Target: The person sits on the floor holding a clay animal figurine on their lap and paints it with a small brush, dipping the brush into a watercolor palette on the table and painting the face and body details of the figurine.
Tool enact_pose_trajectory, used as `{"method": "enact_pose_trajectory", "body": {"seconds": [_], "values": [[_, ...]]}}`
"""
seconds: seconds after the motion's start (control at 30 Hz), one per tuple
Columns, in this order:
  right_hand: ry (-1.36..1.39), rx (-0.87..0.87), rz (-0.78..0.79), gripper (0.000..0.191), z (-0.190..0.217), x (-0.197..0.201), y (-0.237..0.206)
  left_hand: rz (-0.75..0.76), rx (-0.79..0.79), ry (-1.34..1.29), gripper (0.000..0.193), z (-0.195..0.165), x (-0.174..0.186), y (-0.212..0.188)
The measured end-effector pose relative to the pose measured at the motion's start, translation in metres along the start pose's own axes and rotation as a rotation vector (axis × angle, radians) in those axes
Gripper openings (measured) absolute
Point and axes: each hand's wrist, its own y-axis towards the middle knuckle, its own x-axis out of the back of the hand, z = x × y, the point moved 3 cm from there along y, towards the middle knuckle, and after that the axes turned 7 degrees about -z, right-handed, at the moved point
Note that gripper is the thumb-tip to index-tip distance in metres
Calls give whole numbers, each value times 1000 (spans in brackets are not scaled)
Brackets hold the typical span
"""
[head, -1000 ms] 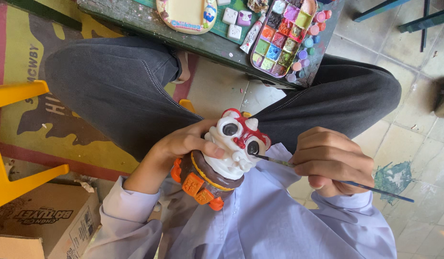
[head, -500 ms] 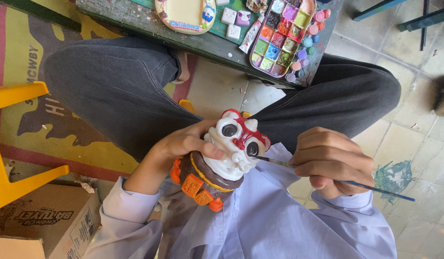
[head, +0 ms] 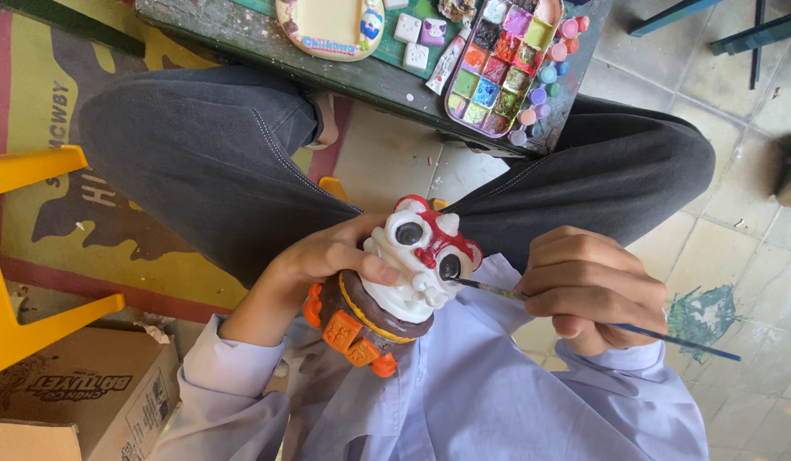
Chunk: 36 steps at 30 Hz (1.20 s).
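Observation:
My left hand (head: 331, 256) grips a plaster figurine (head: 404, 277) in my lap, thumb across its white face. The figurine has a white head with red markings, black eyes, a brown body and orange feet. In my right hand (head: 583, 286) is a thin paintbrush with a blue handle (head: 669, 339). The brush tip touches the figurine's black eye on the right side. A paint palette (head: 506, 64) with several coloured wells lies on the low green table (head: 242, 38) in front of my knees.
On the table sit a yellow painted plaque (head: 331, 26), small white blocks and a paint tube (head: 445, 64). A yellow plastic chair (head: 28, 256) stands at left, a cardboard box (head: 71, 397) below it. Tiled floor with a green paint stain (head: 703, 312) lies at right.
The figurine and both hands have barely shifted. The brush tip stays at the figurine's eye.

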Motion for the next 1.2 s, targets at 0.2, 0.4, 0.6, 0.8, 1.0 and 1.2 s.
{"method": "enact_pose_trajectory", "body": {"seconds": [0.2, 0.4, 0.6, 0.8, 1.0, 1.2], "values": [[-8, -25, 1, 36, 2, 0, 1, 24, -3, -54, 83, 1, -1, -2], [7, -14, 10, 36, 2, 0, 2, 18, -2, -38, 84, -1, -1, -2], [14, 6, -1, 36, 1, -1, 2, -10, 3, -36, 84, 2, 1, -1], [4, 3, 5, 36, 1, -1, 3, 0, -9, 2, 83, 1, 1, -1], [14, -34, 3, 36, 3, 0, 3, -11, -21, 13, 86, -4, -1, -2], [23, -33, -6, 36, 2, 1, 2, -18, 3, 23, 87, -6, -4, -1]]}}
